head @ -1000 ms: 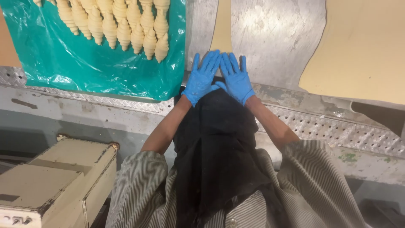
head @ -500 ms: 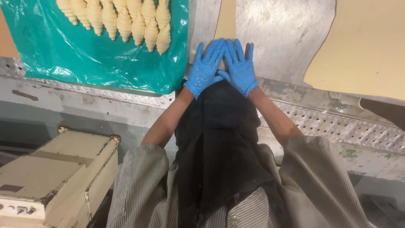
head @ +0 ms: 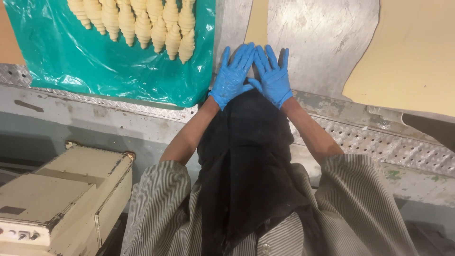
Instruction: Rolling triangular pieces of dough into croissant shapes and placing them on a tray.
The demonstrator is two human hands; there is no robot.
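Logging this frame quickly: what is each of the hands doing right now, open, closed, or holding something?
Left hand: open, flat, fingers spread on the strip of dough, gripping nothing.
Right hand: open, flat beside it, gripping nothing.

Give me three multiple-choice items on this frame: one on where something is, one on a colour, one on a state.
1. Where do the shaped dough pieces lie?
A. on the green plastic sheet
B. on the cream machine
C. on the floor

2. What colour are the gloves?
A. white
B. blue
C. black

3. How are the left hand and right hand placed?
A. clenched into fists
B. gripping a knife
C. flat, fingers spread, side by side on the metal table

Answers: 1 A, the pieces sit in rows on the green sheet. 2 B, both gloves are blue. 3 C, both palms face down with fingers stretched out and nothing held.
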